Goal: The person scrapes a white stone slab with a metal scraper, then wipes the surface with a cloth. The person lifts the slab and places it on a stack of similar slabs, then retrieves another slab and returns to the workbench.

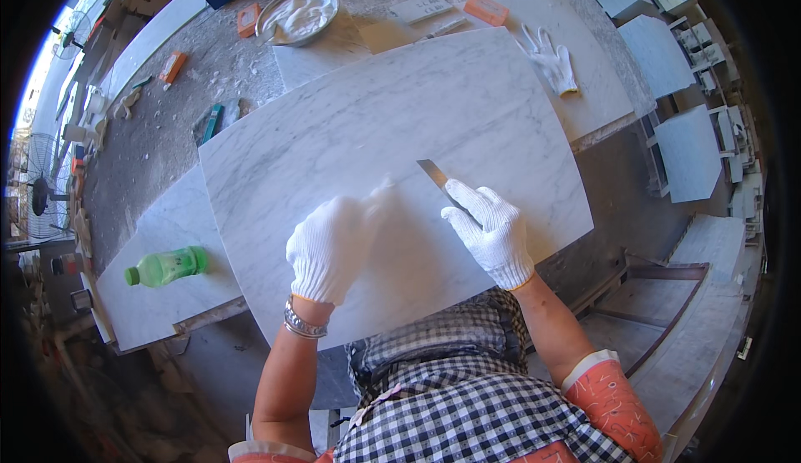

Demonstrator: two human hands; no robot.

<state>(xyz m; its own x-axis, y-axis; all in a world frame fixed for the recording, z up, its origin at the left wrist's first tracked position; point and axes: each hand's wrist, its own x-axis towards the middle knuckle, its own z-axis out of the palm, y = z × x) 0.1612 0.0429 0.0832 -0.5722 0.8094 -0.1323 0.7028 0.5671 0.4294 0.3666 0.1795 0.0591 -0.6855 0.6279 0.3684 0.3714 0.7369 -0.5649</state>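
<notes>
A large white marble slab (392, 121) with grey veins lies in front of me. My right hand (492, 234), in a white knit glove, is closed on a flat metal scraper blade (433, 173). The blade's squared end points up and left, over the slab. My left hand (329, 242), gloved the same way and with a silver bracelet at the wrist, is over the slab's left half. Its fingers are smeared by motion, so I cannot make out their pose or whether they hold anything.
A green plastic bottle (167, 267) lies on another slab at left. Beyond the big slab are a metal bowl (298, 17) of white paste, orange boxes (486, 10) and a loose white glove (548, 58). A teal-handled tool (213, 123) lies near its left corner. Stone pieces (688, 154) stand at right.
</notes>
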